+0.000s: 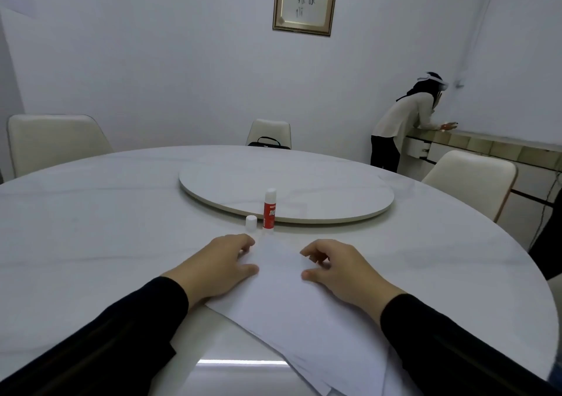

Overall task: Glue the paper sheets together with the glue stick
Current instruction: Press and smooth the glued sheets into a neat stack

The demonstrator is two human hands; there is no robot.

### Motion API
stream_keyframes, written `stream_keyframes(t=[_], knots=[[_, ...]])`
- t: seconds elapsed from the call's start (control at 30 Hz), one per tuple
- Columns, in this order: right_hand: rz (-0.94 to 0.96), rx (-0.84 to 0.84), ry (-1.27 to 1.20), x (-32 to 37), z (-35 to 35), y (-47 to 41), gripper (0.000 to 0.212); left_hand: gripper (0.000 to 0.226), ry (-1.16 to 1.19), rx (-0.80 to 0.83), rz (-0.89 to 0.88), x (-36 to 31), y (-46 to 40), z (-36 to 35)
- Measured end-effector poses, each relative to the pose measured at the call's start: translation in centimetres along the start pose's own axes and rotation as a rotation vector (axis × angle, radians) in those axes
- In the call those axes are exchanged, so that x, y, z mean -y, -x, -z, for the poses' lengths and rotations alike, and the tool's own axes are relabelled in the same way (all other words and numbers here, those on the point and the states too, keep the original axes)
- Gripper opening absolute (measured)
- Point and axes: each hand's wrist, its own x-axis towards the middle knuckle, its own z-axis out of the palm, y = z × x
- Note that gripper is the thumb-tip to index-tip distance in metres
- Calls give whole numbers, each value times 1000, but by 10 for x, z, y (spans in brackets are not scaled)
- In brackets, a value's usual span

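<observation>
Both hands, left (217,266) and right (337,269), press the white paper sheets (292,304) flat with loosely curled fingers, neither grip clamping anything, so this looks like the pressing-down step; next likely calls for recapping the uncapped red-and-white glue stick (269,210).

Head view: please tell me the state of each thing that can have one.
Glue stick: upright, uncapped.
Cap: off, standing beside the stick.
Paper sheets: flat on the table, stacked.
Left hand: resting on the sheets.
Right hand: fingers curled, touching the sheets.
</observation>
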Motion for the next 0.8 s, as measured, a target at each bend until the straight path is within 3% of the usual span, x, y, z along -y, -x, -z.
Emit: stream_keyframes(t=[0.17,0.3,0.37,0.57,0.63,0.73,0.8], knots=[[-76,-60,68,8,18,3,54,46,-41,-54,16,2,4,0],[-227,307,324,10,33,42,101,30,-145,-50,-21,2,4,3],[-227,404,365,13,25,50,117,30,-202,-31,9,0,4,5],[-80,262,284,12,18,29,71,38,-387,12,212,-1,20,19],[-79,310,247,7,24,29,75,36,-354,33,231,1,28,24],[-120,452,296,-1,34,34,103,35,-206,39,261,4,38,28],[-105,480,308,-1,35,37,105,27,-109,29,255,5,42,29]])
